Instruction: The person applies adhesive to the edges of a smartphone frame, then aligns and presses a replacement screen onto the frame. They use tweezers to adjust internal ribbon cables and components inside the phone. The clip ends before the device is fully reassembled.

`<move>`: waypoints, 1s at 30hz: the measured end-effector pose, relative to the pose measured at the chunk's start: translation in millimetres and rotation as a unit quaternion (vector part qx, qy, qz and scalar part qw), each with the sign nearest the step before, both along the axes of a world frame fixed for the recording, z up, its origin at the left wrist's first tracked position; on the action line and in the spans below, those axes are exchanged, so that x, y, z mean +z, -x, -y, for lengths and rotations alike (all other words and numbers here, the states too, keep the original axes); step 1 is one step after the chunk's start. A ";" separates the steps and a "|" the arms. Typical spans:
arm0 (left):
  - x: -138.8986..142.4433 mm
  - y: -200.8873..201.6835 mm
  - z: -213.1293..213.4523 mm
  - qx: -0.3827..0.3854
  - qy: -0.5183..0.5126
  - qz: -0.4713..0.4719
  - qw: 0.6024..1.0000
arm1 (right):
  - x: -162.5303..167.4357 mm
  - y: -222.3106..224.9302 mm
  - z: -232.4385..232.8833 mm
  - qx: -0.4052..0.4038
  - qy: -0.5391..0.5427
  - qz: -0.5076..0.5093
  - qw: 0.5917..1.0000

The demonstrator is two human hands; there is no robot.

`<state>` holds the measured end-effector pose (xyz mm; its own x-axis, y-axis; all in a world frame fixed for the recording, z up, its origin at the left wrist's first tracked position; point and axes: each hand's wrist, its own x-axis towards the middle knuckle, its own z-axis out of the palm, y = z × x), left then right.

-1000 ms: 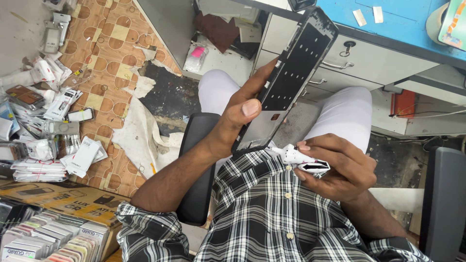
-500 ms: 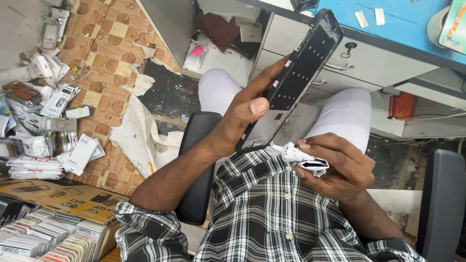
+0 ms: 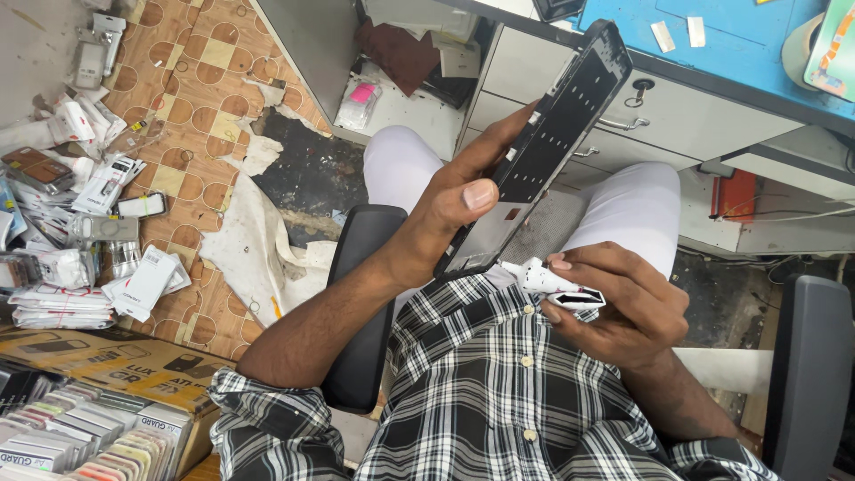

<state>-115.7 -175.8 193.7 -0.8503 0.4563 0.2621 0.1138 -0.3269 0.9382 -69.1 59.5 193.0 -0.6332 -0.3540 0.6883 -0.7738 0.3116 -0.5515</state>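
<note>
My left hand (image 3: 459,200) grips a long black phone frame (image 3: 557,134) by its lower half, thumb across the front, holding it up and tilted toward the blue desk. Its inner face shows rows of small cutouts and a pale lower section. Against my plaid shirt, my right hand (image 3: 614,312) is closed on a small white crumpled piece with a black-and-white strip (image 3: 557,285). I sit with both white-trousered knees below the frame.
A blue desk top (image 3: 739,53) with grey drawers (image 3: 704,116) stands ahead. Black chair armrests (image 3: 370,294) flank me, the other armrest (image 3: 806,374) at right. Packets and phone parts (image 3: 98,205) litter the tiled floor at left; boxes of cases (image 3: 80,436) sit at bottom left.
My left hand has raised the phone frame higher and further toward the desk. The right hand has stayed against my shirt with the white piece.
</note>
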 end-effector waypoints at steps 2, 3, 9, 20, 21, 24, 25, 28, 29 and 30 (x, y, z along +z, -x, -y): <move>0.6 -0.1 0.0 -0.003 -0.004 0.003 1.000 | 0.2 -0.1 0.0 -0.004 -0.001 0.000 1.000; 1.0 -0.3 0.0 -0.005 -0.008 0.008 1.000 | 0.6 0.0 -0.4 -0.003 -0.001 0.002 1.000; 0.3 1.0 -1.8 -0.004 0.001 0.004 1.000 | 0.6 1.3 -2.5 -0.006 -0.001 0.001 1.000; 1.1 1.1 -1.8 -0.014 -0.005 0.010 1.000 | -4.1 3.0 -5.1 -0.001 0.003 0.001 1.000; 1.4 1.0 -1.5 -0.014 -0.003 0.014 1.000 | -4.6 3.6 -5.5 -0.004 0.005 0.000 1.000; 1.3 0.9 -1.9 -0.014 0.000 0.017 1.000 | -4.9 4.1 -6.3 -0.006 0.003 -0.003 1.000; 1.1 0.9 -2.2 -0.013 0.001 0.016 1.000 | -4.7 4.1 -6.4 -0.006 0.001 -0.004 1.000; -0.1 1.6 -2.2 -0.013 -0.003 0.015 1.000 | -3.9 4.1 -6.1 -0.014 0.006 0.001 1.000; -0.5 1.6 -2.2 -0.012 -0.002 0.015 1.000 | -3.4 4.1 -6.1 -0.008 0.006 0.002 1.000; -0.9 1.5 -2.2 -0.011 0.000 0.015 1.000 | -2.8 4.2 -6.3 -0.002 0.007 0.003 1.000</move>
